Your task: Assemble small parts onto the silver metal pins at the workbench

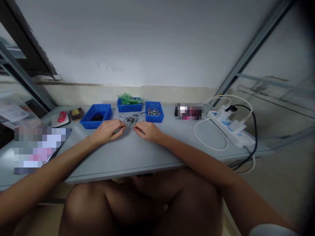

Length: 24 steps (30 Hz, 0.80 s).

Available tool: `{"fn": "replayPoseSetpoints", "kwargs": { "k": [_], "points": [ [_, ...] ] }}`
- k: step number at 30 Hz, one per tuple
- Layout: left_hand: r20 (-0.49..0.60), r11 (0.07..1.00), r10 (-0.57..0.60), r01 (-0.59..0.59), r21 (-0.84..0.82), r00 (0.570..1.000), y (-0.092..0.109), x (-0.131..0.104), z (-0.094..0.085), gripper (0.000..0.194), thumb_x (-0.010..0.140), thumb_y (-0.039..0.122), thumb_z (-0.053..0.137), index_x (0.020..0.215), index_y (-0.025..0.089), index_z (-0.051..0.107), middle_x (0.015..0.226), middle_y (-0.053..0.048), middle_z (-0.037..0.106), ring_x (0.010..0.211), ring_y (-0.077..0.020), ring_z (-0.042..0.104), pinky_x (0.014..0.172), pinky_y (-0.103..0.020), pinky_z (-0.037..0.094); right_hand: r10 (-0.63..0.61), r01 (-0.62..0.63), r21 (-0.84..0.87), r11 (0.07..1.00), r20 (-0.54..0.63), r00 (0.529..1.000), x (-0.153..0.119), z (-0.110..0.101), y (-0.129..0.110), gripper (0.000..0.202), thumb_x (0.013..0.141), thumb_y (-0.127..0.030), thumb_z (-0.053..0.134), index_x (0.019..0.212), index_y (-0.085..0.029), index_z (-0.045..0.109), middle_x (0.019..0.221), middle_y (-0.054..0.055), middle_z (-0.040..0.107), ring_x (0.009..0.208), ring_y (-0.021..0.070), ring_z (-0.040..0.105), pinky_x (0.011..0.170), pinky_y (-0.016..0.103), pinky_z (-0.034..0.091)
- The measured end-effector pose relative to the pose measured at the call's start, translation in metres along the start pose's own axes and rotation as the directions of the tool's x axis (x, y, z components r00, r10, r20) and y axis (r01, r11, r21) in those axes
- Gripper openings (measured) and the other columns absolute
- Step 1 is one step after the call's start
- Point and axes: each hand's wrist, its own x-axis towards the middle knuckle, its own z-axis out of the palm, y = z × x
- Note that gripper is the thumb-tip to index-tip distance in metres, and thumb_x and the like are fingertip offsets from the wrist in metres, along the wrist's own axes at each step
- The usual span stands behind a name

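On the grey tabletop between my hands lies a loose pile of thin silver metal pieces, like screws or pins (131,120). My left hand (107,129) rests at the pile's left edge, with thumb and fingertips drawn together. At its near right edge is my right hand (149,131), its fingers also pinched. Whatever either pinch holds is too small to make out. Behind my right hand stands a blue bin (154,118) with more of the silver pieces. Left of the pile, another blue bin (92,124) has small dark pieces in it.
A third blue bin (129,108) with green plastic film (128,98) stands against the wall. To the right are a blurred package (189,111) and a white power strip (231,128) with looping cables. A pink object (62,116) and a blurred flat item (41,150) lie left.
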Motion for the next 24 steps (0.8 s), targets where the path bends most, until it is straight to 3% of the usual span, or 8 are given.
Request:
{"fn": "replayPoseSetpoints", "kwargs": {
  "k": [12,20,24],
  "points": [
    [0.001,0.998,-0.053,0.053,-0.025,0.999,-0.003,-0.008,0.004,0.014,0.090,0.025,0.047,0.089,0.018,0.059,0.073,-0.003,0.062,0.067,-0.0134,0.059,0.066,-0.024,0.048,0.012,-0.012,-0.003,1.000,-0.003,1.000,0.009,-0.014,0.003,0.021,0.095,-0.025,0.040,0.093,-0.016,0.059,0.083,0.004,0.062,0.080,0.0138,0.055,0.076,0.027,0.039],
    [-0.062,0.996,-0.072,0.069,-0.048,0.995,-0.002,-0.007,0.005,0.011,0.089,0.023,0.050,0.088,0.019,0.060,0.076,-0.003,0.066,0.067,-0.0139,0.062,0.064,-0.024,0.049,-0.056,0.062,-0.069,0.996,0.084,0.995,0.008,-0.002,0.009,0.020,0.095,-0.028,0.041,0.092,-0.017,0.058,0.083,0.003,0.062,0.079,0.0140,0.054,0.070,0.026,0.036],
    [-0.040,0.993,-0.089,0.086,-0.080,0.995,0.001,-0.006,0.005,0.011,0.089,0.024,0.050,0.089,0.020,0.060,0.077,-0.003,0.066,0.067,-0.0141,0.062,0.064,-0.024,0.049,-0.036,0.042,-0.051,0.998,0.109,0.993,0.007,-0.003,0.008,0.020,0.095,-0.027,0.041,0.091,-0.017,0.057,0.082,0.003,0.062,0.077,0.0139,0.054,0.070,0.027,0.036]
  ]
}}
